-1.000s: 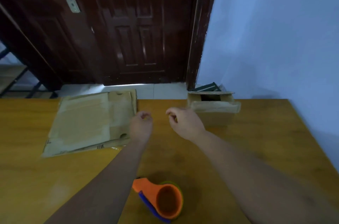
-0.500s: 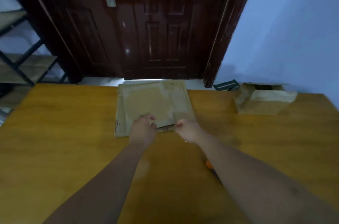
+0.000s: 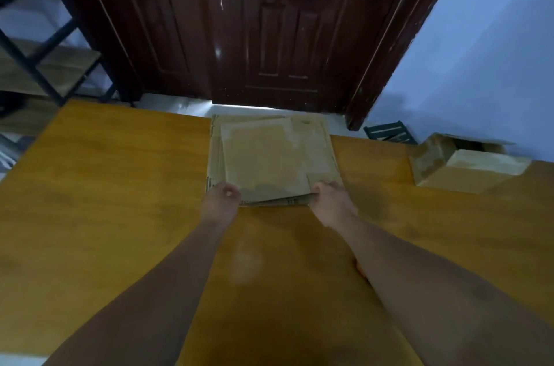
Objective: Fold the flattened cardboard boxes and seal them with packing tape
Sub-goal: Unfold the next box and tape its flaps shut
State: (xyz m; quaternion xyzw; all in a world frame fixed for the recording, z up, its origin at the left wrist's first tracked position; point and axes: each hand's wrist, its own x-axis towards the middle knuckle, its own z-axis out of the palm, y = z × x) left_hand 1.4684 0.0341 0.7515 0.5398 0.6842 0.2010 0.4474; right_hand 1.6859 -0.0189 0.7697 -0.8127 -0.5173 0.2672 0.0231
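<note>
Plainly caught at the start of a pick-up: pinched the top sheet [image 3: 263,161] at its near-right corner with the right hand [image 3: 331,203], holding that corner just off the stack [image 3: 325,152] beneath. Curled the left hand [image 3: 222,200] at the near-left corner, touching the cardboard; could not tell whether pinching it or only resting there. Found the stack flat at the far edge of the table [image 3: 120,185], in front of the door [image 3: 269,35], well apart from the box [image 3: 467,169] on the right. Risked, by judgement, dragging up two sheets together, with edges nearly flush and a sure grip on one corner only. Might also have slewed the stack off the far edge by pulling unevenly, or creased the sheet by bending it from a single corner. Saw only an orange sliver [image 3: 359,271] under the right forearm; could not tell what.
</note>
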